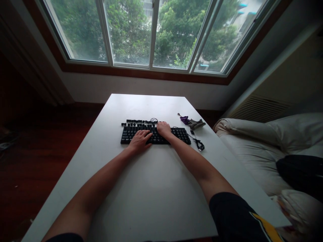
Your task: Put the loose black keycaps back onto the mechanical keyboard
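A black keyboard (pixel 180 135) lies across the far half of a white table (pixel 151 188). My left hand (pixel 139 140) rests flat on its left-centre keys, fingers stretched out and pointing right. My right hand (pixel 164 129) is curled over the keyboard's upper edge near the middle, fingers bent down on something too small to make out. Just behind the keyboard sit rows of loose black keycaps (pixel 137 122) and a small wire tool (pixel 154 119).
A black cable (pixel 199 144) coils at the keyboard's right end. A purple item (pixel 185 119) and a grey brush-like tool (pixel 197 124) lie at the back right. A bed with pale bedding (pixel 264 148) stands right of the table; a window fills the far wall.
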`<state>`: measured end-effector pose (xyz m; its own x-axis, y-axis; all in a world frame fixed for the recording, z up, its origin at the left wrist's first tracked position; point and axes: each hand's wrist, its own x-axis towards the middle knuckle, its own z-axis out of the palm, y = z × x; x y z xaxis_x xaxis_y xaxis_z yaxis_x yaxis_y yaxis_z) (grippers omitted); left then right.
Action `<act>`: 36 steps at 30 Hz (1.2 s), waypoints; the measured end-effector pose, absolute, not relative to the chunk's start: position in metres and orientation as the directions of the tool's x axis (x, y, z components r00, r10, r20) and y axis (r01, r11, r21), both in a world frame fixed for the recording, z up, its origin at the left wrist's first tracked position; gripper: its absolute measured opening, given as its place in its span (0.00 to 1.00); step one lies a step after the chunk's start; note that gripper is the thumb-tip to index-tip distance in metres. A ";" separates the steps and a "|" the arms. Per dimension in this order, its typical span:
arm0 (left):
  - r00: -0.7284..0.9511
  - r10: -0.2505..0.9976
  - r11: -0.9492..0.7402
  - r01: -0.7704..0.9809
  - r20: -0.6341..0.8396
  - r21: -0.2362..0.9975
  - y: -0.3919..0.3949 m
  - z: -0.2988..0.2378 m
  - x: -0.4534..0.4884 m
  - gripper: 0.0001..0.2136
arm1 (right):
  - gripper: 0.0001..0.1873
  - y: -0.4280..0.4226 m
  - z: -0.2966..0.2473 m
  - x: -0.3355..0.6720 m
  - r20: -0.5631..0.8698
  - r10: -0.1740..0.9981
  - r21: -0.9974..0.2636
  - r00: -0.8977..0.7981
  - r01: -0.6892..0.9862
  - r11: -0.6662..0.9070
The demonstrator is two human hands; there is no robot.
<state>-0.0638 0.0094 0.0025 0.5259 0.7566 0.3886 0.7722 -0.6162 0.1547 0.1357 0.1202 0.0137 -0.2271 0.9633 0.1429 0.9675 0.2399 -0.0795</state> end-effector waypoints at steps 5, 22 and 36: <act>0.519 0.761 -0.613 0.771 0.389 0.169 0.010 0.004 -0.064 0.28 | 0.17 0.120 0.017 0.135 0.153 0.964 -0.110 -0.217 0.966 0.235; 0.530 0.756 -0.619 0.770 0.384 0.155 0.010 0.003 -0.065 0.28 | 0.11 0.139 0.018 0.114 0.112 0.986 -0.225 -0.123 0.963 0.145; 0.525 0.761 -0.611 0.778 0.381 0.150 0.008 0.004 -0.067 0.27 | 0.08 0.136 0.026 0.141 0.209 0.947 -0.383 -0.243 0.871 0.308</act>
